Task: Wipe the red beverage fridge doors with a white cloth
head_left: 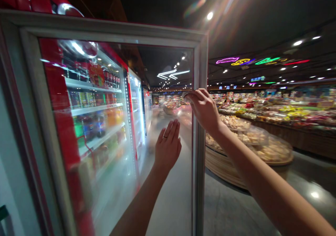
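Observation:
A glass cooler door (201, 159) with a grey metal frame stands swung open in front of me. My left hand (168, 143), a ring on one finger, is held flat against or very near its pane, fingers straight and nearly together. Higher up, my right hand (204, 108) curls over the right side of the frame, its fingers bent toward the glass. Under those fingertips a small greyish cloth-like wad (187, 96) barely shows; most of it is hidden by the hand.
Through the pane appear a red-framed drinks cooler (128, 110) and its shelves of bottles and cans (96, 124), blurred. Right of the door stands a round wooden display stand (225, 166) heaped with goods. Longer produce counters (309, 141) lie beyond, across the shiny floor (236, 211).

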A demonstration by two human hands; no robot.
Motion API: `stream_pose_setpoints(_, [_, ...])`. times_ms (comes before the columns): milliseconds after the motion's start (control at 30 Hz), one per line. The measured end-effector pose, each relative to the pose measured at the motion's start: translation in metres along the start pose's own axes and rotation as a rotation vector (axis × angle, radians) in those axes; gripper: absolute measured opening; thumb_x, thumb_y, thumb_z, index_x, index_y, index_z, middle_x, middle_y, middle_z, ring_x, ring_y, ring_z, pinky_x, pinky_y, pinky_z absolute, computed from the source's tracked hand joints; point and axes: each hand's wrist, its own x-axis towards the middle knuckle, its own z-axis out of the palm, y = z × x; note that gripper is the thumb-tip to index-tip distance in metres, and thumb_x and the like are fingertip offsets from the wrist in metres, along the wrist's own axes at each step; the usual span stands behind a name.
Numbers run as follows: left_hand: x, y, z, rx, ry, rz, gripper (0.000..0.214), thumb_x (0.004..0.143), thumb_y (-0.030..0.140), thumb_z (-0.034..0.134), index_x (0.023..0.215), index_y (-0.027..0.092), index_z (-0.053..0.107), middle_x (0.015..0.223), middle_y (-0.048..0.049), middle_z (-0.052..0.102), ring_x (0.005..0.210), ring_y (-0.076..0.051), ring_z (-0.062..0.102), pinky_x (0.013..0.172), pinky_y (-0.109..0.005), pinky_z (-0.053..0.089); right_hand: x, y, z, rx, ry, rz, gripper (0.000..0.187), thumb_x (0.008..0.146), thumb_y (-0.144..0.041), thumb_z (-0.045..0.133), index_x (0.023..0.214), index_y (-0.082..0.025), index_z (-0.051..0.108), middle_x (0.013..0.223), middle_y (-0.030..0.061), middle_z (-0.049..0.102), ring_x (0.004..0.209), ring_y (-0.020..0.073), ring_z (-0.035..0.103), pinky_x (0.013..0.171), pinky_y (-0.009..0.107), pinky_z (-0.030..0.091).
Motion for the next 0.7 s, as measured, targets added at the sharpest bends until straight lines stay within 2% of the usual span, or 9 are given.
stream_pose_setpoints(100, [-0.005, 0.000, 0.006, 0.021, 0.013, 0.020, 0.072, 0.110, 0.022, 0.039, 0.174, 0.012, 0.008, 0.172, -0.0064, 0.041, 0.162, -0.020, 0.040, 0.138, -0.037, 0.021, -0.017, -0.006, -0.009, -0.007, -0.045, -0.046, 0.033, 0.101, -0.006, 0.056, 0.122, -0.022, 0.076, 0.115, 0.0109, 0.076, 0.108, 0.0277, 0.064, 0.097, 0.045, 0.062])
stream_pose_setpoints(200, [-0.008, -0.001, 0.006, 0.024, 0.018, 0.030, 0.073, 0.110, 0.023, 0.041, 0.174, 0.012, 0.008, 0.172, -0.0072, 0.040, 0.162, -0.020, 0.039, 0.139, -0.037, 0.018, -0.026, -0.009, -0.014, -0.016, -0.041, -0.029, 0.033, 0.101, -0.006, 0.056, 0.122, -0.023, 0.075, 0.115, 0.0108, 0.076, 0.110, 0.0281, 0.064, 0.097, 0.046, 0.062])
stream_pose_setpoints(400, [-0.008, 0.000, 0.002, 0.025, 0.016, 0.027, 0.074, 0.109, 0.023, 0.041, 0.174, 0.013, 0.007, 0.172, -0.0067, 0.040, 0.163, -0.020, 0.037, 0.140, -0.036, 0.014, -0.020, -0.021, -0.009, 0.022, 0.017, 0.094, 0.038, 0.099, -0.004, 0.056, 0.124, -0.025, 0.074, 0.117, 0.0106, 0.076, 0.111, 0.0297, 0.064, 0.099, 0.051, 0.062])
stream_pose_setpoints(567, [-0.009, -0.001, 0.002, 0.040, 0.020, 0.039, 0.073, 0.109, 0.023, 0.042, 0.173, 0.010, 0.010, 0.173, -0.0068, 0.039, 0.164, -0.020, 0.035, 0.141, -0.037, 0.009, -0.038, -0.026, -0.011, 0.065, -0.036, 0.021, 0.038, 0.099, -0.004, 0.055, 0.126, -0.023, 0.074, 0.120, 0.0112, 0.076, 0.112, 0.0288, 0.065, 0.100, 0.049, 0.062])
stream_pose_setpoints(700, [-0.009, 0.000, 0.002, 0.033, 0.014, 0.032, 0.073, 0.109, 0.023, 0.042, 0.173, 0.011, 0.009, 0.173, -0.0069, 0.038, 0.165, -0.020, 0.033, 0.140, -0.037, 0.011, -0.044, -0.023, -0.011, 0.037, -0.005, 0.050, 0.041, 0.099, -0.004, 0.056, 0.131, -0.023, 0.074, 0.119, 0.0126, 0.077, 0.116, 0.0308, 0.064, 0.103, 0.052, 0.061])
